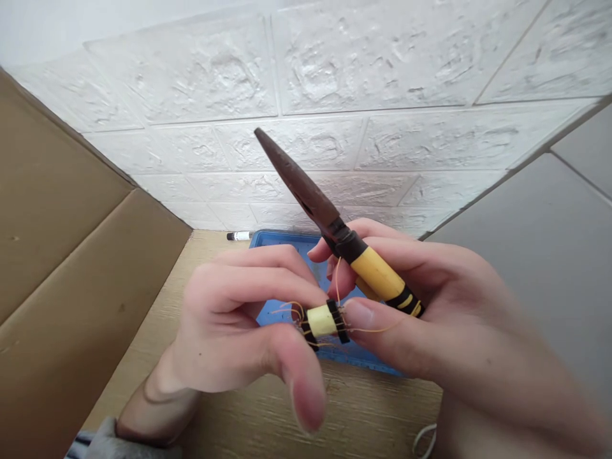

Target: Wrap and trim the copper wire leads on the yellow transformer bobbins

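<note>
My left hand (239, 319) pinches a small bobbin (323, 320) with pale yellow tape round its middle, black end flanges and thin copper wires sticking out. My right hand (430, 319) is closed round the yellow-and-black handles of needle-nose pliers (306, 191), whose dark jaws point up and left, shut. The right thumb also touches the bobbin's right end and its wires. Both hands are held close together above a blue tray (282, 241).
A wooden tabletop (220, 408) lies below the hands. A cardboard sheet (62, 255) leans along the left. A white embossed brick wall (363, 95) rises behind, with a grey panel (549, 229) at right. A marker pen (239, 236) lies by the tray's far left corner.
</note>
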`<control>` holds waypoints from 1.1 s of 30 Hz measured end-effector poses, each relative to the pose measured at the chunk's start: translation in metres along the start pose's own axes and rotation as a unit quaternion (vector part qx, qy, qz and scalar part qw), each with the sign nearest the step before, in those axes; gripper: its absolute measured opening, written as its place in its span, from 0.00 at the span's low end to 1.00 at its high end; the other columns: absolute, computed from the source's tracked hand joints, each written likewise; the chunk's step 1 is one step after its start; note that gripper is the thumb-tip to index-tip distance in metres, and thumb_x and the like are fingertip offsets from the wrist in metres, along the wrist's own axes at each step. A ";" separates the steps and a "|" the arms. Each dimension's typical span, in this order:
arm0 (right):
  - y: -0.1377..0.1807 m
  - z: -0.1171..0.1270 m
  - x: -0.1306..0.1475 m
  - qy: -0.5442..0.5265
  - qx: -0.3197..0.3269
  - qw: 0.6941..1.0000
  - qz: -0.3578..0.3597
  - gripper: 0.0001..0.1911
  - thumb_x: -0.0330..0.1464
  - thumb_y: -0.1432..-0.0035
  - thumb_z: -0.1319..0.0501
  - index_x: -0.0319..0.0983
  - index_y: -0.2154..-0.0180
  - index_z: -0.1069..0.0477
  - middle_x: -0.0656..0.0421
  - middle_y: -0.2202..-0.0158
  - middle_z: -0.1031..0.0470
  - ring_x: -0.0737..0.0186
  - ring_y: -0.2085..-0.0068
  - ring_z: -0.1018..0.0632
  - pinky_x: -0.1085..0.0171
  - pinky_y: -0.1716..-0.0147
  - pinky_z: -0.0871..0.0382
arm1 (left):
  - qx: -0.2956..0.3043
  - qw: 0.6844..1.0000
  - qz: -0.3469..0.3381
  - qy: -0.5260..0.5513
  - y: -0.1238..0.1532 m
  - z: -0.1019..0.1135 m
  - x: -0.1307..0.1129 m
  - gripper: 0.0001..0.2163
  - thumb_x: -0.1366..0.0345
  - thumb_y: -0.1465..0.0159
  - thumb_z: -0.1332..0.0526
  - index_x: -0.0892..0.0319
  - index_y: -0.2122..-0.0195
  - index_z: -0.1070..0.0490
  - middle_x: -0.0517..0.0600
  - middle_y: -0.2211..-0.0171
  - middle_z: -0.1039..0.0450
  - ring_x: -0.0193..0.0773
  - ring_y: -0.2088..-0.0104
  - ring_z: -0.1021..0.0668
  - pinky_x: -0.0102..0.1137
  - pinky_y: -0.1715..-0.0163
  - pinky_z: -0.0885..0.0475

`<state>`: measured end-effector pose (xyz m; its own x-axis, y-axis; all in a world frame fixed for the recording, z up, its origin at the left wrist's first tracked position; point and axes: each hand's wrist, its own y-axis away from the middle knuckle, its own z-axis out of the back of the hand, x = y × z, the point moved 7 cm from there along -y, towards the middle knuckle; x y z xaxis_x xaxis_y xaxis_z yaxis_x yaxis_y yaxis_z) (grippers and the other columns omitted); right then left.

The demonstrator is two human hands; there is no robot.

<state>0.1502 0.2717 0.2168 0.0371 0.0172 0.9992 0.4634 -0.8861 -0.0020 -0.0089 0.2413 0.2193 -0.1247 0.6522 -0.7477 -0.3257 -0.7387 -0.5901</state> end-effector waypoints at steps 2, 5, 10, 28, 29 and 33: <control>0.001 0.000 0.000 -0.003 -0.003 1.000 0.006 0.08 0.29 0.48 0.23 0.45 0.74 0.18 0.66 0.64 0.18 0.65 0.65 0.15 0.73 0.77 0.23 | 0.002 1.000 0.005 0.010 0.001 -0.002 -0.001 0.24 0.39 0.22 0.35 0.54 0.64 0.20 0.44 0.73 0.26 0.33 0.74 0.22 0.30 0.71 0.20; 0.003 -0.001 -0.002 -0.026 0.010 1.000 -0.005 0.08 0.28 0.48 0.23 0.44 0.74 0.19 0.67 0.64 0.18 0.68 0.70 0.19 0.72 0.78 0.25 | -0.036 0.999 0.033 0.015 0.002 -0.002 -0.004 0.25 0.39 0.23 0.33 0.55 0.66 0.19 0.44 0.72 0.25 0.34 0.73 0.22 0.31 0.69 0.20; 0.003 -0.003 -0.007 -0.055 0.030 0.997 -0.038 0.12 0.32 0.50 0.15 0.45 0.72 0.16 0.67 0.61 0.18 0.69 0.72 0.20 0.70 0.78 0.23 | -0.064 0.996 0.050 0.023 0.001 -0.003 -0.006 0.25 0.39 0.25 0.31 0.56 0.68 0.19 0.43 0.74 0.25 0.33 0.74 0.25 0.31 0.69 0.22; 0.000 0.019 0.000 0.039 -0.063 0.995 0.061 0.08 0.31 0.42 0.21 0.54 0.68 0.10 0.71 0.53 0.13 0.74 0.73 0.18 0.72 0.78 0.20 | 0.066 0.957 0.123 0.252 -0.004 -0.010 0.021 0.18 0.57 0.16 0.38 0.59 0.64 0.20 0.49 0.69 0.25 0.35 0.68 0.24 0.29 0.68 0.27; 0.000 0.019 0.001 0.035 -0.067 0.995 0.066 0.09 0.31 0.42 0.21 0.55 0.67 0.09 0.71 0.52 0.12 0.74 0.73 0.17 0.72 0.77 0.19 | 0.075 0.953 0.131 0.261 -0.004 -0.011 0.021 0.18 0.57 0.17 0.37 0.59 0.64 0.21 0.49 0.69 0.25 0.35 0.68 0.24 0.29 0.68 0.27; 0.003 0.015 0.009 0.055 -0.065 0.990 0.117 0.12 0.27 0.44 0.21 0.54 0.67 0.09 0.71 0.56 0.11 0.68 0.55 0.10 0.76 0.56 0.14 | 0.113 0.928 0.171 0.312 -0.005 -0.017 0.019 0.19 0.56 0.18 0.35 0.59 0.66 0.23 0.48 0.70 0.27 0.34 0.69 0.25 0.28 0.66 0.27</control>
<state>0.1653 0.2761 0.2252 0.0304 -0.2394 0.9705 0.3362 -0.9119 -0.2355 0.0065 0.2544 0.2026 0.2868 0.1083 -0.9519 -0.5649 -0.7834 -0.2593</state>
